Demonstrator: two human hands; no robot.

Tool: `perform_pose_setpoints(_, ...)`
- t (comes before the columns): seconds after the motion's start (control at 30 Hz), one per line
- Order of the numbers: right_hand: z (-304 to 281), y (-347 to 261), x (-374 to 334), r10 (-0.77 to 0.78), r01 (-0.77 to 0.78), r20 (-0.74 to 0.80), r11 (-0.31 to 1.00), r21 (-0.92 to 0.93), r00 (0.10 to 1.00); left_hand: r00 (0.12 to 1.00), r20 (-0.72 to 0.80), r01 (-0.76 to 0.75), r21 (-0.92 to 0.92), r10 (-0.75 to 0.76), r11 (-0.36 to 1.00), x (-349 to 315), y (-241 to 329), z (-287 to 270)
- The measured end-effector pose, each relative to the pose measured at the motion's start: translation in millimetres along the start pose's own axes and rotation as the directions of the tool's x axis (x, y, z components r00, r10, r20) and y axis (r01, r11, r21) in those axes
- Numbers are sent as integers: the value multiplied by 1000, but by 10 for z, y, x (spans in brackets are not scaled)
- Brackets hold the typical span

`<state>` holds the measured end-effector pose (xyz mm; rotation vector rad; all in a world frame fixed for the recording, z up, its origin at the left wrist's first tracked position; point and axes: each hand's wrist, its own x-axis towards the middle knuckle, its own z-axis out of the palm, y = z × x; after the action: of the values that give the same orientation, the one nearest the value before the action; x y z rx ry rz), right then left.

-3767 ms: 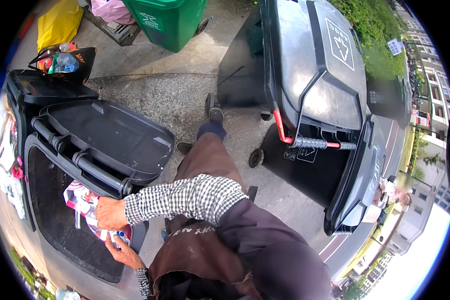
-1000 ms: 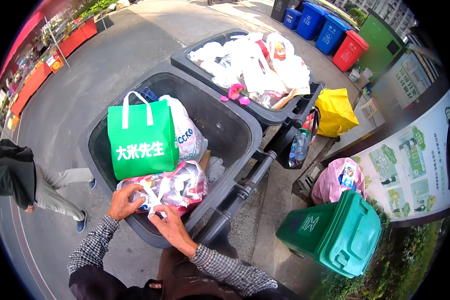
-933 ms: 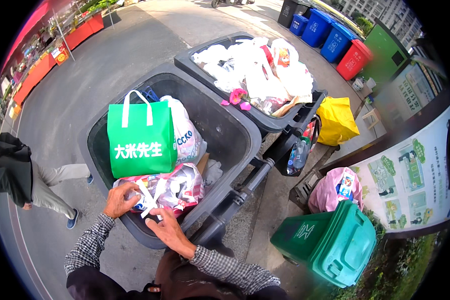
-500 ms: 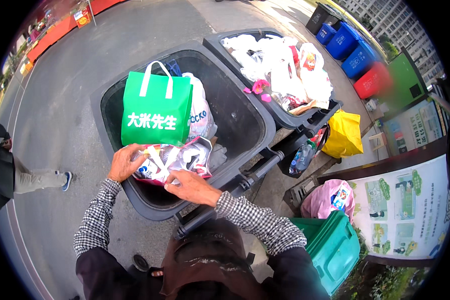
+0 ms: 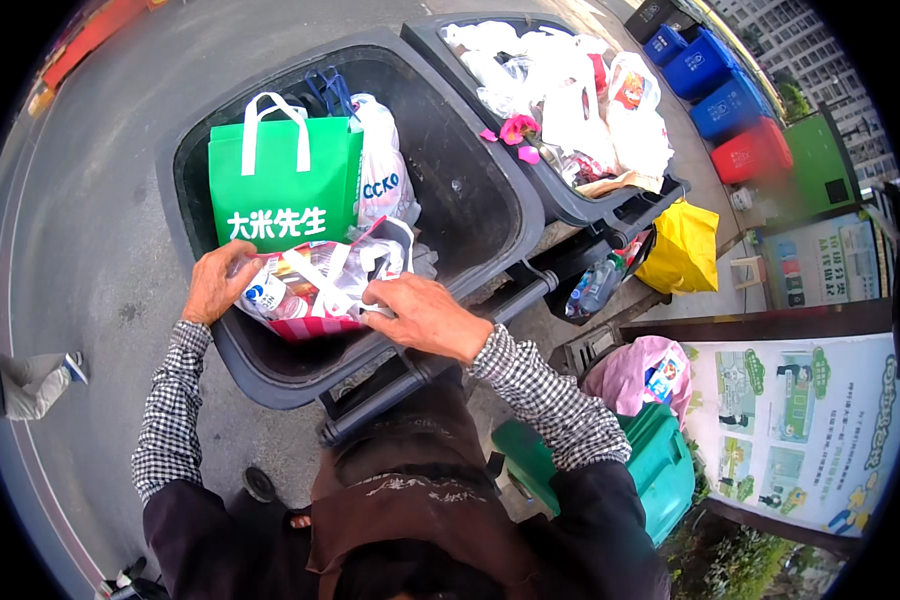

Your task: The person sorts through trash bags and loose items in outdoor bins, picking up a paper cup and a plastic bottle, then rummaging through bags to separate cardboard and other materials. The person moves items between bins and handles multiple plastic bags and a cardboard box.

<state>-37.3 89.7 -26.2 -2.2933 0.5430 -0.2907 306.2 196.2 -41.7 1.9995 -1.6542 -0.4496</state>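
A bag with red-striped sides (image 5: 315,327) sits at the near end of a dark wheeled bin, its mouth spread. Inside it lie plastic bottles, among them a white one with a blue cap (image 5: 267,294), and white straps cross over them. My left hand (image 5: 217,284) grips the bag's left edge, fingers curled over it. At the near right edge, my right hand (image 5: 422,314) has its fingers closed on the rim. Behind the bag stand a green carrier bag with white handles (image 5: 285,180) and a white plastic bag (image 5: 382,165), both in the bin.
To the right is a second bin (image 5: 440,50) heaped with white bags. A yellow bag (image 5: 680,250), a black bag of bottles (image 5: 598,285), a pink bundle (image 5: 635,378) and a green lidded bin (image 5: 660,465) stand on the right. At far left, a walker's leg (image 5: 35,385) shows.
My right hand has moved outward to the bag's right edge, and the mouth is wider, showing more bottles. The view has shifted; the walker is now mostly out of sight at the left.
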Motion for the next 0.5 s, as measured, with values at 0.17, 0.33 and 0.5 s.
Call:
perform_pose_setpoints(0.17, -124, 251, -50, -201, 195, 24, 970, 143, 979, 983, -17, 185, 91, -185, 978, -2, 10, -154)
perform_pose_setpoints(0.33, -414, 465, -194, -245, 224, 31, 925, 307, 969, 934, -113, 346, 55, -339, 937, -72, -181, -176)
perform_pose_setpoints(0.5, -754, 703, -441, -80, 56, 20, 831, 554, 997, 966, -214, 222, 407, -144, 886, 171, 863, -309)
